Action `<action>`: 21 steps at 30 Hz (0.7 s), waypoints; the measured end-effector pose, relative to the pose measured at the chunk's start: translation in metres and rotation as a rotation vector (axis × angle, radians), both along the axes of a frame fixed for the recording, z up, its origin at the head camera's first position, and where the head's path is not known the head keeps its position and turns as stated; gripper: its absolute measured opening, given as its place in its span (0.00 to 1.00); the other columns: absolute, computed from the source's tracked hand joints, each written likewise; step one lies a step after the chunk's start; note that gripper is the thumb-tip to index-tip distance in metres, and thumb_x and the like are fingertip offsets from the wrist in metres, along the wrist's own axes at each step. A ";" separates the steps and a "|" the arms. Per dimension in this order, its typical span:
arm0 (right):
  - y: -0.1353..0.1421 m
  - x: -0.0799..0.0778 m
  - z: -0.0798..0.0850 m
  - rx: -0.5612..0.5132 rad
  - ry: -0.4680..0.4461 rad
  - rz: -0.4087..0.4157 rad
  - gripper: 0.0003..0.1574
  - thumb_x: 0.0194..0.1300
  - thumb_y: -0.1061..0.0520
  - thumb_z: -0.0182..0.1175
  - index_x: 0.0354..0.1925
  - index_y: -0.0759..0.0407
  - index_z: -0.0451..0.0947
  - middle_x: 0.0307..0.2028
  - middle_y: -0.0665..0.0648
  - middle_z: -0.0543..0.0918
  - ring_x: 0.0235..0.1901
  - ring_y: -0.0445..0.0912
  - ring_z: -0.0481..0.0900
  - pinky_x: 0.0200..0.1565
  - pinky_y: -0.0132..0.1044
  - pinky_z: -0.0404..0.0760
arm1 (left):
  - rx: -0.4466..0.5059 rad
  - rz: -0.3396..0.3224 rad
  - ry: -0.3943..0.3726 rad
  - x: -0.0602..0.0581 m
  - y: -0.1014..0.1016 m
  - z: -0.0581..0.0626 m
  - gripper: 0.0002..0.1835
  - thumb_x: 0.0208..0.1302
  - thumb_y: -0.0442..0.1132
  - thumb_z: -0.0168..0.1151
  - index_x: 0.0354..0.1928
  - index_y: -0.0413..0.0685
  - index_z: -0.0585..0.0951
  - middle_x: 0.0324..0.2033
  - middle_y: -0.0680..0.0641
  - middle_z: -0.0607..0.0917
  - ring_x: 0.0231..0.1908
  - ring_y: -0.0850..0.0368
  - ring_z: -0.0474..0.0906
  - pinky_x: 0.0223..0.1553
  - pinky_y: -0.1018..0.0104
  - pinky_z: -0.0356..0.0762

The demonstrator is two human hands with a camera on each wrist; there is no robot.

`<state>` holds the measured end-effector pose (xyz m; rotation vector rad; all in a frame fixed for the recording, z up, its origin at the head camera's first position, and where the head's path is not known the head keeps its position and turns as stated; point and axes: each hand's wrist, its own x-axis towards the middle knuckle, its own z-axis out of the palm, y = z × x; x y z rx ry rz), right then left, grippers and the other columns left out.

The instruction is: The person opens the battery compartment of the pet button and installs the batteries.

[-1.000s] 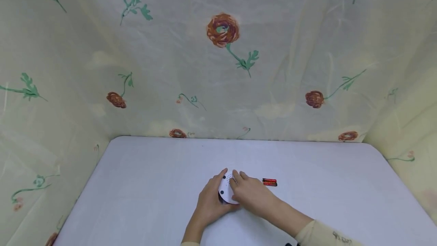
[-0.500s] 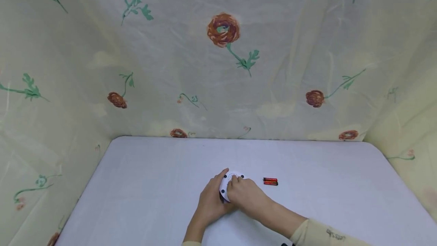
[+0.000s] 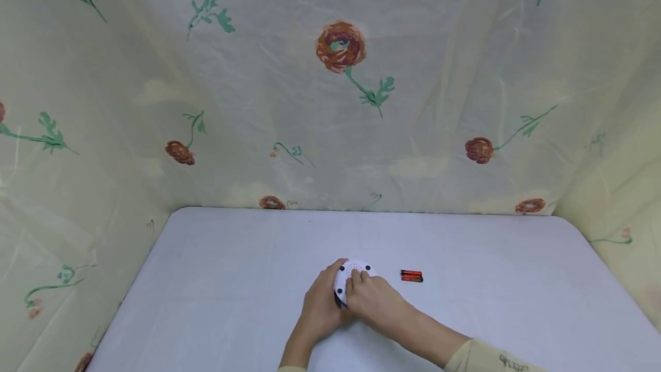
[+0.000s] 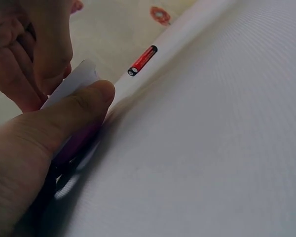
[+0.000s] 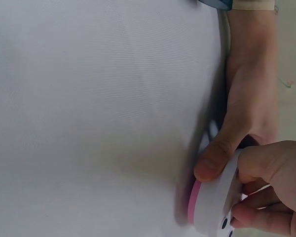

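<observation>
My left hand (image 3: 321, 303) grips a round white device (image 3: 339, 283) by its side, thumb on the near rim. Black feet and a cluster of small holes show on its upturned face. A pink band (image 5: 193, 201) runs round its lower edge in the right wrist view. My right hand (image 3: 376, 303) lies over the near right part of that face, its fingers bent with the tips against it. In the right wrist view the bent thumb and fingers (image 5: 259, 215) meet the face; I cannot tell whether something small is pinched between them.
Red and black batteries (image 3: 411, 275) lie side by side on the white tabletop (image 3: 232, 280), right of the hands. Flower-printed cloth (image 3: 248, 108) hangs behind and at both sides of the table.
My right fingers have drawn in from the device's right edge and bent over its middle, baring another black foot. The left hand keeps its grip. The batteries have stayed in place.
</observation>
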<state>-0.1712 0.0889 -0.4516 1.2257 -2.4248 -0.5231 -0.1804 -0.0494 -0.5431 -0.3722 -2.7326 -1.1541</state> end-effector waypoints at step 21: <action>0.003 0.001 -0.003 -0.005 -0.039 0.005 0.19 0.56 0.54 0.64 0.44 0.65 0.83 0.42 0.61 0.86 0.39 0.47 0.84 0.29 0.35 0.82 | -0.002 0.009 -0.024 0.000 0.001 0.003 0.47 0.41 0.44 0.74 0.68 0.54 0.63 0.56 0.49 0.78 0.53 0.54 0.76 0.53 0.53 0.74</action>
